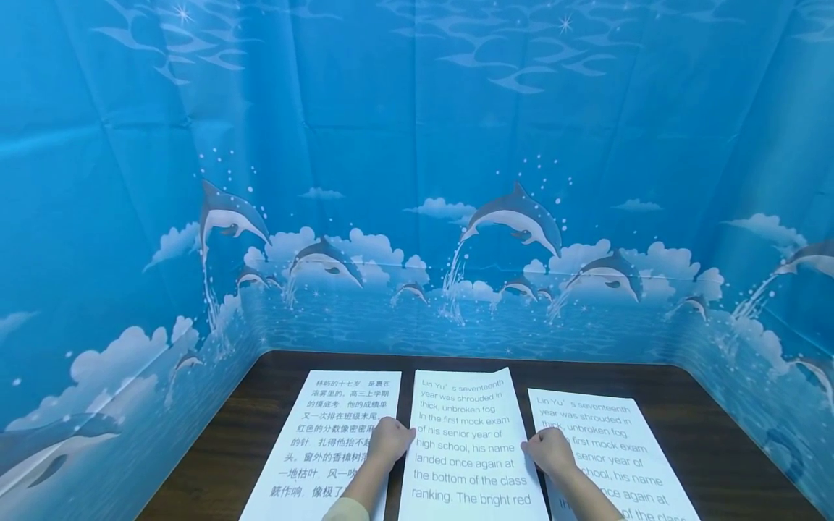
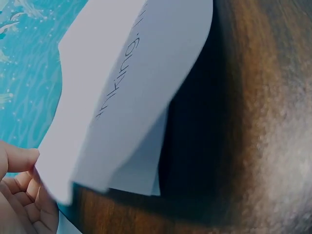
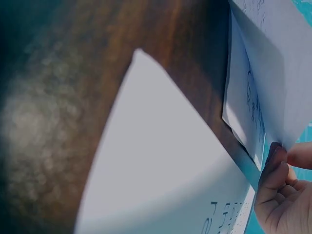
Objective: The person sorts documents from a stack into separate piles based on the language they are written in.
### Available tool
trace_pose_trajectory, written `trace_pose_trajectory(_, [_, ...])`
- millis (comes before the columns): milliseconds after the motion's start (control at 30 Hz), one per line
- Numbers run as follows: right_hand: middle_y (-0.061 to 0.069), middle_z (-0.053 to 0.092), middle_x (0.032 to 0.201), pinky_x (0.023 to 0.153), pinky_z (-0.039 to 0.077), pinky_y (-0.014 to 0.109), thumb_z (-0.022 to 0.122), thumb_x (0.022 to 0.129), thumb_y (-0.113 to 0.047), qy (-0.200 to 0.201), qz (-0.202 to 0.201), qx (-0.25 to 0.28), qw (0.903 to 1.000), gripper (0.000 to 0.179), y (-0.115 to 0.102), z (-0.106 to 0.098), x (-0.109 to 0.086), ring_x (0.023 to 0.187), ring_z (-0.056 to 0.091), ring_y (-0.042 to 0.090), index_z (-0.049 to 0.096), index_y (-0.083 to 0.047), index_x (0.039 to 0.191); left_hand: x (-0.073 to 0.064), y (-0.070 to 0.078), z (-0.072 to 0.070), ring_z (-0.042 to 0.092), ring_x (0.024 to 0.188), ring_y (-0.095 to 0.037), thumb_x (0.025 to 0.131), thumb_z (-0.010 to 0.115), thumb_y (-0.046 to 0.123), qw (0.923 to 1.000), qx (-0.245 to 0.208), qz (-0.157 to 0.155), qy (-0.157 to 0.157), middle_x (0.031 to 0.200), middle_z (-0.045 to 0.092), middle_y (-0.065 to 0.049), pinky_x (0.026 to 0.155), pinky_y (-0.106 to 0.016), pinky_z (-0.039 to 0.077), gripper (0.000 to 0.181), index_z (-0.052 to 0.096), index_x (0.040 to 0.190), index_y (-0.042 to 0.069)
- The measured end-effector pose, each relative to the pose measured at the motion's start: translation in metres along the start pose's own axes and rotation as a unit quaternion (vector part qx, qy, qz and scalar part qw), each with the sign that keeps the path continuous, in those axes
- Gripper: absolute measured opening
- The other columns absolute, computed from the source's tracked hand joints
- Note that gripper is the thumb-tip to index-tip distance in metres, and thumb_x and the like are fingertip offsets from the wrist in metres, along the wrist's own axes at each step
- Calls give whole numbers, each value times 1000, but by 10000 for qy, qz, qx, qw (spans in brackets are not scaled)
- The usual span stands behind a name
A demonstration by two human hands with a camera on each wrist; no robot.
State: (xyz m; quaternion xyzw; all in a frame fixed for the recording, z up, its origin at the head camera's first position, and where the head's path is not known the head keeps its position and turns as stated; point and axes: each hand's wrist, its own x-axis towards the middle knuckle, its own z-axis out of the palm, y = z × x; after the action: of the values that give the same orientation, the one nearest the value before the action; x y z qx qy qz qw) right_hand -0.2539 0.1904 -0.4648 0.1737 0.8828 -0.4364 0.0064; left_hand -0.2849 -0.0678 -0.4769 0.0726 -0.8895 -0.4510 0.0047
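In the head view, three printed white sheets lie side by side. My left hand pinches the left edge of the middle sheet, which bears large English text. On its opposite edge, my right hand pinches it too. The left wrist view shows the sheet raised and bowed, its edge between thumb and fingers of the left hand. Seen from the right wrist, the sheet stands off the table in the right hand. Another paper layer shows below it; whose it is I cannot tell.
A sheet with Chinese text lies left, partly under my left forearm. To the right lies another English sheet, partly covered by my right forearm. The dark wooden table is enclosed by a blue dolphin-print curtain.
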Motion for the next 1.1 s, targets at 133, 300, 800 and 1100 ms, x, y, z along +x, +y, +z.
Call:
trace_pose_trajectory(133, [6, 47, 58, 46, 36, 24, 55, 80, -11, 0, -5, -29, 10000, 19, 0, 0, 0, 49, 42, 14, 51, -4, 62, -2, 2, -1, 45, 44, -13, 78, 58, 18, 9994, 323, 129, 5, 51, 48, -3, 40, -23, 34, 22, 54, 60, 6])
trace_pose_trajectory(300, [5, 47, 54, 44, 33, 24, 57, 79, -11, 34, -158, -97, 9998, 21, 2, -1, 1, 47, 42, 15, 52, -5, 59, -4, 5, -6, 46, 44, -14, 77, 59, 19, 9975, 631, 321, 17, 50, 48, -3, 40, -23, 35, 23, 53, 57, 7])
trace_pose_trajectory(800, [5, 49, 50, 42, 30, 22, 58, 78, -12, 173, -252, -263, 9992, 26, -7, -8, 6, 45, 45, 16, 48, -8, 54, 1, 12, -13, 47, 43, -14, 79, 58, 21, 9926, 1038, 615, -126, 49, 47, -2, 42, -25, 37, 25, 52, 60, 7])
trace_pose_trajectory(1100, [4, 50, 54, 46, 38, 24, 59, 77, -11, 72, -341, -38, 9994, 19, -9, -16, 7, 48, 48, 15, 55, -4, 60, 3, 18, -15, 47, 44, -15, 80, 57, 22, 9923, 1059, 620, -163, 50, 48, -3, 42, -25, 36, 25, 53, 61, 7])
